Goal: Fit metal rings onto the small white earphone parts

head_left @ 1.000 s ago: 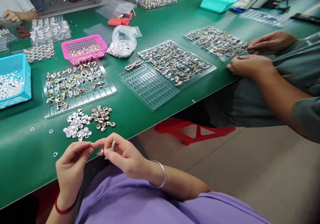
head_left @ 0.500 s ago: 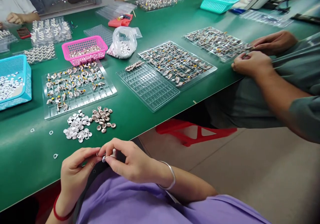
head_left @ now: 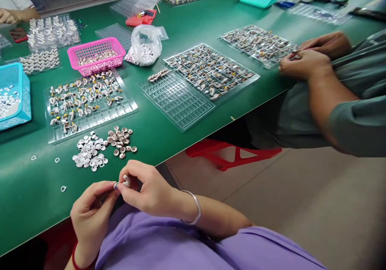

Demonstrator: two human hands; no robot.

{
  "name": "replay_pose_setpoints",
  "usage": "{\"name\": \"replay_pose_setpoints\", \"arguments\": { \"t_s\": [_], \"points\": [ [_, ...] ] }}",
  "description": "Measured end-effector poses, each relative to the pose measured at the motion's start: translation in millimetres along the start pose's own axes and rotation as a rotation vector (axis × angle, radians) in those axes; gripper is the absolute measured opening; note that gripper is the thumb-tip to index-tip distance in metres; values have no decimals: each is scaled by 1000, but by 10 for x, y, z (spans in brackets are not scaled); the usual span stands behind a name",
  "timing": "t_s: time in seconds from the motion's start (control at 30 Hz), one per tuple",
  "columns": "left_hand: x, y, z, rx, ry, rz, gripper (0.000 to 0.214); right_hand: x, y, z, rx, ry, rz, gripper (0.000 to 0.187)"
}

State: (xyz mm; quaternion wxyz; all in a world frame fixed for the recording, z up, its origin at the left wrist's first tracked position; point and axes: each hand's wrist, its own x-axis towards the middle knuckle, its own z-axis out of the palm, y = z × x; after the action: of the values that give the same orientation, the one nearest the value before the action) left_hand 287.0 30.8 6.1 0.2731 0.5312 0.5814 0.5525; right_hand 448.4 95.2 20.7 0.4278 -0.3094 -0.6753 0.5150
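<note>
Just past the table's near edge, my two hands meet at the fingertips. My right hand (head_left: 150, 187) pinches a small pale curved stem piece (head_left: 127, 180), its bent end sticking up between thumb and forefinger. Thumb and forefinger of my left hand (head_left: 92, 211) grip a small round cap (head_left: 116, 185) pressed against that piece; whether the two are joined is hidden. On the table beyond my fingers lie a pile of white round caps (head_left: 90, 151) and a smaller pile of beige cup-shaped caps (head_left: 121, 140).
Behind the piles lies a clear tray (head_left: 129, 105) of curved parts. Farther back are a pink basket (head_left: 96, 59), a plastic bag (head_left: 147, 45) and a blue basket (head_left: 25, 101). A co-worker's hands (head_left: 310, 63) work at the right, above a red stool (head_left: 223, 153).
My hands have drawn closer together, and the left fingertips now grip the round cap at the stem piece. The stem piece has turned. The whole view has shifted slightly.
</note>
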Motion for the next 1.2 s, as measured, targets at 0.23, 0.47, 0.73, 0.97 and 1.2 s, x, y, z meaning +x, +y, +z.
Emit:
{"name": "replay_pose_setpoints", "arguments": {
  "t_s": [0.23,0.47,0.73,0.97,1.2],
  "points": [
    [19,49,11,38,-43,-11,18,6,34,9,28,4,17,11],
    [28,44,-39,157,-129,148,23,5,16,-25,50,-52,39,13],
    [98,116,-89,309,-236,333,26,1,-39,-123,-104,-97,-152,12],
    [70,114,-40,219,-168,121,12,-16,-23,-100,-234,-5,-306,10],
    [77,156,-14,309,-90,75,14,-63,98,-104,-682,-34,-812,9]
  ]
}}
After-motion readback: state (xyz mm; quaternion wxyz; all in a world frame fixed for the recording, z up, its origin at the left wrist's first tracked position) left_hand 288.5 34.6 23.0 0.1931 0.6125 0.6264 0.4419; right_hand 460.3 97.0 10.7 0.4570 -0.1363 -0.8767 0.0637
